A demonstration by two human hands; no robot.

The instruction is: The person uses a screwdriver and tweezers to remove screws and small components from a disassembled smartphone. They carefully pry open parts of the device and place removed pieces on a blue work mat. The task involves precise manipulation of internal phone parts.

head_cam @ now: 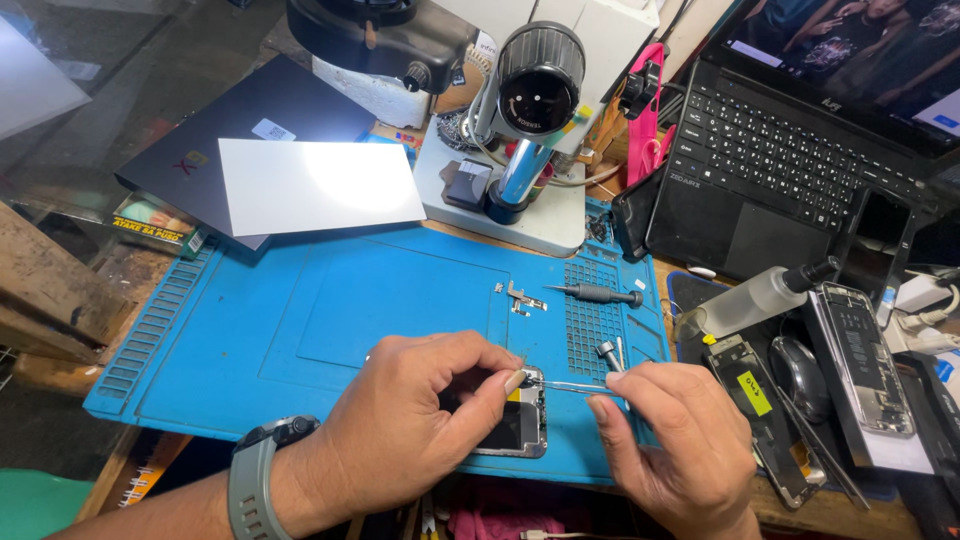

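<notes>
Phone, opened with its insides showing, lies at the near edge of the blue work mat, and everything else is placed from that mat. Off the mat's far left corner sits a closed dark laptop with a white sheet resting on it. My left hand, with a grey watch on the wrist, covers the phone's left side, its fingers curled and pressed down on the frame to steady it. At the mat's far edge stands a microscope on a white base. Near the mat's middle right lie small metal brackets and a dark screwdriver. My right hand pinches thin tweezers between thumb and forefinger, their tips reaching into the phone's top. Beyond the mat's right edge lie a clear squeeze bottle, two more opened phones, and an open laptop.
</notes>
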